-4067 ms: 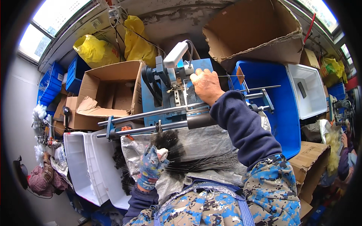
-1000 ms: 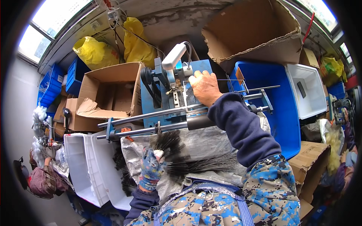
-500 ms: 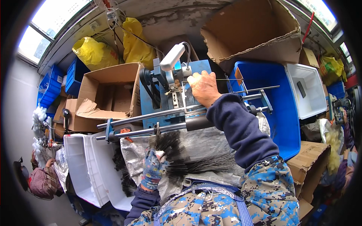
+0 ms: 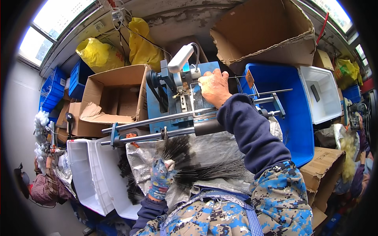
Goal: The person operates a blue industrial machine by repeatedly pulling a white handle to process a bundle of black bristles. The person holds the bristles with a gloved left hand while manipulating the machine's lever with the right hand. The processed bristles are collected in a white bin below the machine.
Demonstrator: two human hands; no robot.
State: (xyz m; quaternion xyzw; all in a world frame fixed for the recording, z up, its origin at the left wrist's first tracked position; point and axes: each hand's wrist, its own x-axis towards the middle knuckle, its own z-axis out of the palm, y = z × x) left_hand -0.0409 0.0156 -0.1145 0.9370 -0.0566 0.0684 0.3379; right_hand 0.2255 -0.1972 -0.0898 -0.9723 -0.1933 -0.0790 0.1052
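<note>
My right hand point(image 4: 214, 87), bare, is closed over a thin metal rod point(image 4: 237, 77) above the blue bench machine point(image 4: 157, 125). Its fingertips are partly hidden. My left hand point(image 4: 160, 177) wears a patterned glove with a bare fingertip showing. It is closed low in front of the machine, amid thin dark bristles point(image 4: 177, 151) that fan out from around it; the gripped part is mostly covered. More long dark bristles point(image 4: 220, 171) lie to its right on a silvery sheet point(image 4: 208, 147). Two steel bars point(image 4: 153, 120) run across the machine's front.
Left of the machine stand an open cardboard box point(image 4: 112, 96) and white bins point(image 4: 84, 173). A blue tub point(image 4: 295, 114) and a white bin point(image 4: 321, 94) are at right. Behind is a large carton point(image 4: 264, 35). Co-workers point(image 4: 45, 188) sit at both sides.
My right hand has shifted slightly, its fingers bunched differently, and the thin rod beside it now slants higher. My left hand stays nearly in place. The left co-worker's arm has moved.
</note>
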